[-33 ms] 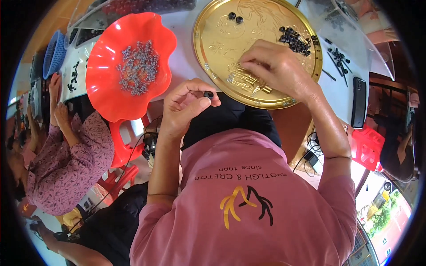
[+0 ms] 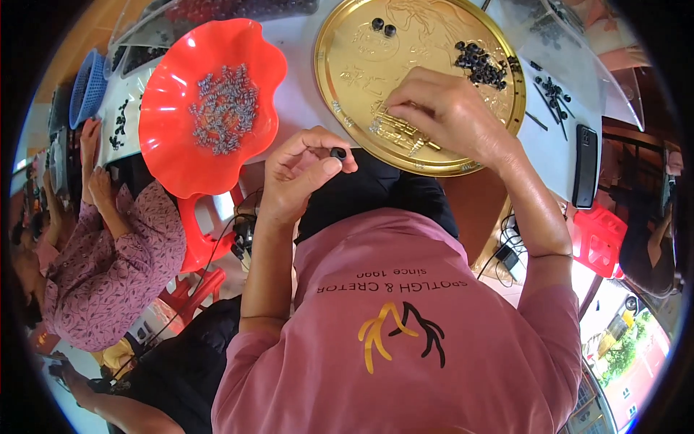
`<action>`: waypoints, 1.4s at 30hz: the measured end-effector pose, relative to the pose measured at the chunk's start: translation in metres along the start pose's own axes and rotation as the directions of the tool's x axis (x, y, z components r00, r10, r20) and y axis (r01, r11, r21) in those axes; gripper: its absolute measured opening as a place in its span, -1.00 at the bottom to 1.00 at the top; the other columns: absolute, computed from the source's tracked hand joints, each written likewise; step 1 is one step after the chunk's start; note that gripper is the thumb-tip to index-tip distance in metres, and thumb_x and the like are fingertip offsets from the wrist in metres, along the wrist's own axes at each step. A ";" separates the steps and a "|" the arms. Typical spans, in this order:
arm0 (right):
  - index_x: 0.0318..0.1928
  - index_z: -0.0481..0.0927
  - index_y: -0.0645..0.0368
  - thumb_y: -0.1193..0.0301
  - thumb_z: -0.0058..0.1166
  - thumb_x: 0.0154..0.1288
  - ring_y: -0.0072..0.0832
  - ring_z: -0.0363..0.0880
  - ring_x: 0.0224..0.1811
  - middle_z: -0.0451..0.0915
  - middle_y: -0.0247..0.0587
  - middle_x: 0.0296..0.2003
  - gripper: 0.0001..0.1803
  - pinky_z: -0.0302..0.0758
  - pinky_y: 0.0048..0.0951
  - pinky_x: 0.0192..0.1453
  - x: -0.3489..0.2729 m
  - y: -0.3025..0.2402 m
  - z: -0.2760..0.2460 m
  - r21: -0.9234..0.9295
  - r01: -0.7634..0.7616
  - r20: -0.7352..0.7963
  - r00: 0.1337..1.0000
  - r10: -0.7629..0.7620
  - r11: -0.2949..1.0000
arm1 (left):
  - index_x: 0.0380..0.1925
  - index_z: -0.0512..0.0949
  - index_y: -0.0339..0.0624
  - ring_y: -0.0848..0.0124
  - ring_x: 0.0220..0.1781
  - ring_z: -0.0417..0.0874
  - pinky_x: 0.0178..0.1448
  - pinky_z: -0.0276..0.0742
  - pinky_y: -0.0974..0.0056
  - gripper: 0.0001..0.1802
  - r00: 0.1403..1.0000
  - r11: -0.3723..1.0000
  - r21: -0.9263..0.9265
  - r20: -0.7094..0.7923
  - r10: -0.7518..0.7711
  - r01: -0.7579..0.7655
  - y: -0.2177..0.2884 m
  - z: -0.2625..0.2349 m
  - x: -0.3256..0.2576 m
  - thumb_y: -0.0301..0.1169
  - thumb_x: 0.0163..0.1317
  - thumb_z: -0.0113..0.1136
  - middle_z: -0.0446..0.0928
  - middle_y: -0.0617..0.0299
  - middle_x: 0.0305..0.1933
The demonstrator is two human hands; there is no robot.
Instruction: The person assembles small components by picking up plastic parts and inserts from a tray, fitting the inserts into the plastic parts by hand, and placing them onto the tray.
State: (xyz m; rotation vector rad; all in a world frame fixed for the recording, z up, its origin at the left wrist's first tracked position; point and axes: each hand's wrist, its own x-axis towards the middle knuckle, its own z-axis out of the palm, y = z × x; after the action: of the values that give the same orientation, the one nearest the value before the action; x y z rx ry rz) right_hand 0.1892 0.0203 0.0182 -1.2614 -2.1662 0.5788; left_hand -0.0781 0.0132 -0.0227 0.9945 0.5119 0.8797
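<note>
The left hand [image 2: 300, 173] pinches a small black ring [image 2: 337, 152] between thumb and forefinger, held in the air just off the near-left edge of the gold tray [image 2: 499, 137], above the person's dark lap. The right hand [image 2: 444, 108] rests inside the tray, its fingertips curled down onto a cluster of small brass pins [image 2: 401, 134] in the tray's near part; it seems to be picking at them, though the fingers hide whether any pin is actually gripped. Further in on the tray, toward its far-right side, lies a heap of black rings [image 2: 478, 65], and two more sit alone near its far-left rim [image 2: 383, 27]. Left of the tray, just beside it on the white table [image 2: 296, 101], stands a red scalloped bowl [image 2: 166, 137] holding a scatter of small grey metal parts [image 2: 224, 105]. Right of the tray lie a few thin black sticks with loose rings [image 2: 553, 98], and beyond them a dark phone [image 2: 584, 166]. Far left of the tray, past the red bowl, another person in a patterned mauve top [image 2: 108, 275] sits at the same table, hand raised to the table edge, near a blue basket [image 2: 85, 87].
</note>
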 end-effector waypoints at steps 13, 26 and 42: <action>-0.23 0.64 0.13 0.41 0.20 0.17 -0.13 0.61 -0.33 0.55 -0.18 -0.34 -0.85 0.56 -0.19 -0.25 -0.005 -0.001 0.019 -0.144 0.014 0.005 1.000 -0.013 0.990 | -0.03 0.56 -0.40 0.35 -0.12 0.66 0.03 0.61 0.25 -0.74 0.996 0.995 0.070 -0.045 -0.075 0.078 0.007 0.022 0.007 -0.63 0.27 0.20 0.59 0.11 -0.14; -0.29 0.66 0.24 0.46 0.26 0.12 -0.34 0.63 -0.37 0.66 -0.15 -0.41 -0.85 0.53 -0.35 -0.26 -0.013 -0.042 -0.024 0.289 -0.311 0.066 0.950 0.305 0.906 | -0.13 0.58 -0.34 0.43 -0.21 0.67 -0.07 0.59 0.36 -0.76 0.969 0.831 0.516 -0.011 0.248 -0.207 0.001 0.049 0.036 -0.65 0.18 0.30 0.62 0.17 -0.22; -0.26 0.61 0.26 0.41 0.26 0.34 -0.82 0.49 -0.34 0.59 -0.46 -0.41 -0.84 0.41 -0.72 -0.31 -0.046 -0.043 -0.012 0.637 -0.527 0.162 0.805 0.571 0.562 | -0.05 0.55 -0.41 0.31 -0.10 0.70 0.02 0.69 0.28 -0.77 0.992 0.992 0.060 0.043 -0.116 0.113 -0.006 0.063 0.039 -0.65 0.29 0.19 0.61 0.12 -0.16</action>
State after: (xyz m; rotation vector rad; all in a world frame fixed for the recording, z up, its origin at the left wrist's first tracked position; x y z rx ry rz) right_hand 0.1880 -0.0393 0.0421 -1.4762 -1.2386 1.4002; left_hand -0.0083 0.0121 0.0018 1.0256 0.5516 0.7414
